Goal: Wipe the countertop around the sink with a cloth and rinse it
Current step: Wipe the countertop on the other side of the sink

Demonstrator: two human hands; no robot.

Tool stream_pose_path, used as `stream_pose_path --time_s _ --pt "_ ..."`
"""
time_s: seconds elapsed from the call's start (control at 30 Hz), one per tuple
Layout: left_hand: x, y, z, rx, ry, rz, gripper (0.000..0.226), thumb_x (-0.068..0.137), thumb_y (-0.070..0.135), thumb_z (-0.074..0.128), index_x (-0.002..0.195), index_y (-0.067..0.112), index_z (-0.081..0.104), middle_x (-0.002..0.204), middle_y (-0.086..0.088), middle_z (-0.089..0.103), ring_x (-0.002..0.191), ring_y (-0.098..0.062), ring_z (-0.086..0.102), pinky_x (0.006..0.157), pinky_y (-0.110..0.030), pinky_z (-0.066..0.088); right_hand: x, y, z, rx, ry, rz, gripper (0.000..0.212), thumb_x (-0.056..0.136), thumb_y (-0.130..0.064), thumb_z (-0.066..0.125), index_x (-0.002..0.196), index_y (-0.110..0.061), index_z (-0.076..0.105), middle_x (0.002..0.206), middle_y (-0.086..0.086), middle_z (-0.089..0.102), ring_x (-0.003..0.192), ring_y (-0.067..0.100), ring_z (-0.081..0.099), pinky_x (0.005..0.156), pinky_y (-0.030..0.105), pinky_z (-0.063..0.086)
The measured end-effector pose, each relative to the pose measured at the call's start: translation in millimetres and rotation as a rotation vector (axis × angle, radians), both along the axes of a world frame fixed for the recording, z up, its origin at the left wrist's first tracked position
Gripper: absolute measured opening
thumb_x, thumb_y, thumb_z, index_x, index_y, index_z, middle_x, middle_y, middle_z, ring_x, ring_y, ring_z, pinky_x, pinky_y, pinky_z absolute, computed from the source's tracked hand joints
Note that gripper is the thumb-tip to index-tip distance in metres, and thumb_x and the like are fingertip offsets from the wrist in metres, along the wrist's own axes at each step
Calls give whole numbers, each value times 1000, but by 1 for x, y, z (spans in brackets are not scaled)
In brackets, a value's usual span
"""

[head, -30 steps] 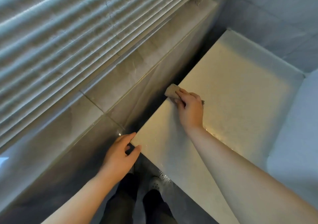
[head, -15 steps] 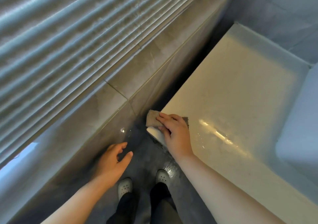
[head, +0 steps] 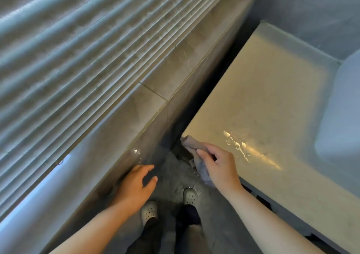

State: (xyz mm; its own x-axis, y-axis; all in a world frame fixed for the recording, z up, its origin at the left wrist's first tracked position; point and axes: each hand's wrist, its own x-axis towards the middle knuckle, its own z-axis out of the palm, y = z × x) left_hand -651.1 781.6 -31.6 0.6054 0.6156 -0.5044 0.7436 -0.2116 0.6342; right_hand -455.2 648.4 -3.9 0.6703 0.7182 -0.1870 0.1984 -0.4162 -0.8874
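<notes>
Cloth [head: 191, 145] seemingly over countertop [head: 263, 101] corner, ledge [head: 175, 72] left.

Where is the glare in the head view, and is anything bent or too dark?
Head view: glare streaks the wet countertop just right of the right hand gripping the cloth; the gap between countertop and ledge is in deep shadow; the blind slats bow from wide-angle distortion.

One head-worn wide view looks steeply down, close over the countertop [head: 253, 97] corner and, seemingly, a dim floor [head: 171, 168].
</notes>
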Motion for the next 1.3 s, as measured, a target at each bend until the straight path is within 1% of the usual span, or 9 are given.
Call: stream_pose_path --time_s 0.13,0.27,0.33,0.47,0.57,0.67,0.83,1.1,1.3 --pt "22 -2 11 28 -36 -76 44 91 34 57 133 26 49 133 11 46 106 -6 54 95 -26 44 53 -1 24 58 -145 -222 23 91 -23 60 113 -24 68 100 -10 71 95 2 64 79 20 51" --pt "58 -5 28 121 -94 -246 54 94 36 51 144 24 35 144 16 33 95 2 50 87 -12 34 128 1 26 -25 -389 -237 19 90 -20 59 105 -17 71 90 -3 70 85 14 63 74 29 49" --pt "77 -7 31 170 -150 -328 57 94 36 51 146 22 31 149 14 27 111 4 46 96 -8 28 158 1 16 -81 -431 -231 15 88 -14 58 96 -14 72 88 0 68 86 19 61 74 32 47" --pt "106 -11 29 290 -157 -475 64 95 36 48 150 20 19 158 10 10 144 -6 9 112 -16 8 183 -1 -23 -225 -492 -146 16 88 -14 61 98 -13 73 100 7 66 97 27 58 80 30 43" --pt "119 -14 24 327 -104 -542 67 96 37 47 151 19 12 159 7 0 145 -8 -5 112 -19 -1 165 -2 -43 -184 -460 -218 26 90 -18 62 114 -14 69 111 7 61 105 23 54 89 24 36" --pt "121 -13 19 368 -32 -585 69 96 38 45 152 18 10 159 5 -4 145 -10 -8 113 -22 -4 132 -7 -49 -111 -451 -179 26 89 -19 62 114 -16 69 107 3 60 102 19 53 90 31 43" --pt "117 -7 16 386 1 -655 73 94 39 48 152 19 9 159 6 -7 144 -9 -11 113 -24 -6 77 -29 -46 -89 -445 -108 26 88 -17 64 114 -19 70 105 -6 59 98 0 41 88 5 27" --pt "117 3 18 314 49 -713 79 92 45 50 152 22 5 158 9 -10 145 -11 -10 119 -33 6 23 -64 -29 -87 -224 -75 23 90 -17 61 110 -24 70 98 -13 63 95 0 52 81 6 37" --pt "124 -3 25 332 102 -725 82 91 51 48 152 17 5 159 4 -10 145 -16 -8 119 -33 8 47 -85 11 41 -99 -302 24 90 -14 62 106 -30 68 94 -17 68 91 -4 61 77 7 44"
